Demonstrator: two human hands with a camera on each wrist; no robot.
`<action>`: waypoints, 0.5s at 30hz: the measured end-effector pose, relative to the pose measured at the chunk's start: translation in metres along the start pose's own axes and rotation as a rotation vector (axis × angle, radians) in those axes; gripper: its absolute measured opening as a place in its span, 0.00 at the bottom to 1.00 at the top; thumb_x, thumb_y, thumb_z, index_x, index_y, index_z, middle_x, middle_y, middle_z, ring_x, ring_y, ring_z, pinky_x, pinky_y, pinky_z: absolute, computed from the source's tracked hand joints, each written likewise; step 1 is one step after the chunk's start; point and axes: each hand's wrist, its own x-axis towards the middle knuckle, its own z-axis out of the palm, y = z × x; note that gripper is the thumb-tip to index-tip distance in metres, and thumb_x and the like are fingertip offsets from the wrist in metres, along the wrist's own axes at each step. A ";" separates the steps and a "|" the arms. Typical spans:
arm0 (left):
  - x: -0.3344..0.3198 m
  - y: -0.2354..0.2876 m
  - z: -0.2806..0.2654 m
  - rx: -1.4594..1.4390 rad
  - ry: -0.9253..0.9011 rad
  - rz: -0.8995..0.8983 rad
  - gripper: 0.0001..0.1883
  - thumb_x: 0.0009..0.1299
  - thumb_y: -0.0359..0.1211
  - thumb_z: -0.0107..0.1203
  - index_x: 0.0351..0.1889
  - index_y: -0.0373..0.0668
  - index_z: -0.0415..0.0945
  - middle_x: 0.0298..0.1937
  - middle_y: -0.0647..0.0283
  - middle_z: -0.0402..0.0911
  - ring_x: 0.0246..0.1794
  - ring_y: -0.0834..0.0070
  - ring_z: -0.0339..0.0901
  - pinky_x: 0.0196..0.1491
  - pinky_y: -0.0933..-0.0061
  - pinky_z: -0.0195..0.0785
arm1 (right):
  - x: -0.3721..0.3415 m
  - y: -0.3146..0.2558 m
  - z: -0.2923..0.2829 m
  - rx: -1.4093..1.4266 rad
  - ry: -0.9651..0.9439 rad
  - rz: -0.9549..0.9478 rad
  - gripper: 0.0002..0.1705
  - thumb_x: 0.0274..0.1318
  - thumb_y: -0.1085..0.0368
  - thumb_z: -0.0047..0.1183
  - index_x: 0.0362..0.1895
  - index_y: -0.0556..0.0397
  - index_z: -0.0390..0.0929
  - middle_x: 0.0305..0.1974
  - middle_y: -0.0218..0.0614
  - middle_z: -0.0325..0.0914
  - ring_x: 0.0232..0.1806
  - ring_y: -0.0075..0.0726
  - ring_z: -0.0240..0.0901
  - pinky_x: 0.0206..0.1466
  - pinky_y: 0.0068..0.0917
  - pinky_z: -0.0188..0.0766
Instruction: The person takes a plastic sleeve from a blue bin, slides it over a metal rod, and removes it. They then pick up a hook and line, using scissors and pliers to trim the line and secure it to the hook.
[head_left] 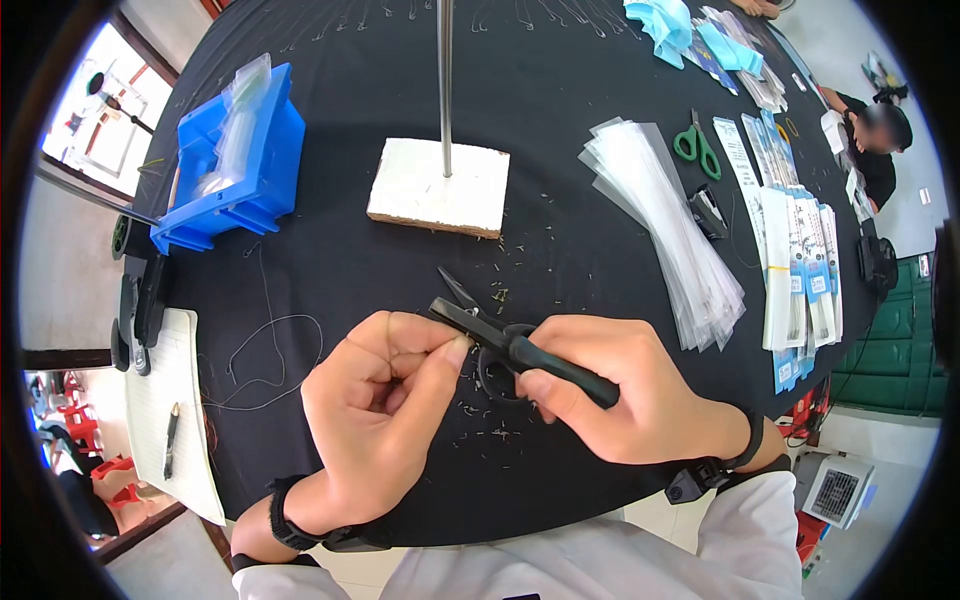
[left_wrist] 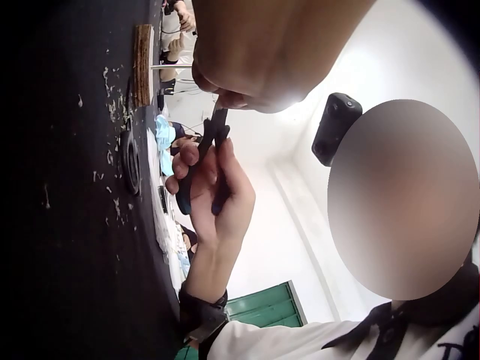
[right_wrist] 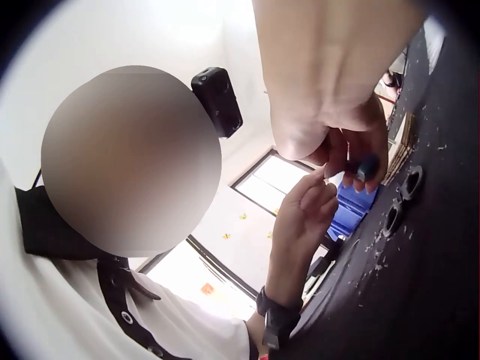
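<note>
My right hand (head_left: 640, 390) grips black-handled pliers (head_left: 515, 347), their metal nose pointing left toward the other hand. My left hand (head_left: 375, 400) has thumb and index fingertip pinched together right at the pliers' nose, the other fingers curled in. What it pinches is tiny and mostly hidden; I cannot tell its kind. In the left wrist view the pliers (left_wrist: 217, 124) stand with handles apart in the right palm. Below both hands, black scissors (head_left: 457, 287) lie on the dark cloth, partly covered by the pliers; their finger loops (right_wrist: 412, 182) show in the right wrist view.
Small clippings (head_left: 500, 295) lie around the scissors. Ahead, a white block (head_left: 420, 185) holds an upright metal rod (head_left: 446, 90). A blue bin (head_left: 275, 160), thread (head_left: 262, 325) and notebook (head_left: 150, 390) are left. Clear sleeves (head_left: 670, 230), green scissors (head_left: 705, 150) and packets (head_left: 800, 270) are right.
</note>
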 end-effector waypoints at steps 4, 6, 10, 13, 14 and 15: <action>0.001 0.001 0.000 0.012 0.009 0.026 0.00 0.64 0.21 0.54 0.32 0.33 0.75 0.18 0.75 0.73 0.17 0.98 0.54 0.19 0.91 0.41 | 0.003 -0.001 -0.002 0.090 0.002 0.004 0.09 0.55 0.68 0.54 0.29 0.64 0.75 0.28 0.44 0.75 0.26 0.42 0.74 0.28 0.31 0.68; 0.000 0.001 0.000 0.009 0.010 0.018 0.00 0.64 0.21 0.55 0.32 0.33 0.75 0.18 0.75 0.73 0.17 0.98 0.54 0.19 0.91 0.41 | 0.002 -0.002 -0.004 0.062 -0.017 0.010 0.10 0.55 0.68 0.54 0.30 0.65 0.76 0.28 0.45 0.75 0.27 0.43 0.74 0.29 0.30 0.68; 0.001 -0.003 0.000 0.025 0.005 0.043 0.00 0.64 0.21 0.55 0.32 0.33 0.75 0.18 0.75 0.73 0.16 0.98 0.54 0.19 0.91 0.42 | -0.001 -0.003 0.001 -0.054 0.046 -0.023 0.10 0.53 0.67 0.56 0.30 0.65 0.76 0.29 0.43 0.74 0.27 0.44 0.73 0.31 0.31 0.69; 0.001 -0.009 0.001 0.149 0.020 0.145 0.00 0.63 0.21 0.55 0.31 0.34 0.75 0.17 0.75 0.73 0.16 0.98 0.55 0.18 0.91 0.43 | -0.004 -0.003 0.009 -0.173 0.121 -0.081 0.09 0.51 0.68 0.57 0.30 0.64 0.76 0.30 0.42 0.73 0.28 0.44 0.72 0.31 0.32 0.68; 0.001 -0.009 0.002 0.145 0.024 0.142 0.01 0.63 0.21 0.55 0.31 0.34 0.75 0.16 0.75 0.72 0.16 0.98 0.55 0.18 0.91 0.44 | -0.006 -0.001 0.012 -0.203 0.133 -0.099 0.09 0.50 0.69 0.58 0.30 0.64 0.75 0.30 0.42 0.71 0.29 0.44 0.71 0.31 0.32 0.68; 0.001 -0.009 0.003 0.140 0.029 0.139 0.01 0.63 0.21 0.55 0.30 0.34 0.75 0.16 0.75 0.72 0.16 0.98 0.55 0.18 0.91 0.44 | -0.006 -0.001 0.014 -0.216 0.133 -0.101 0.09 0.50 0.69 0.57 0.30 0.64 0.75 0.30 0.43 0.70 0.29 0.45 0.71 0.31 0.33 0.68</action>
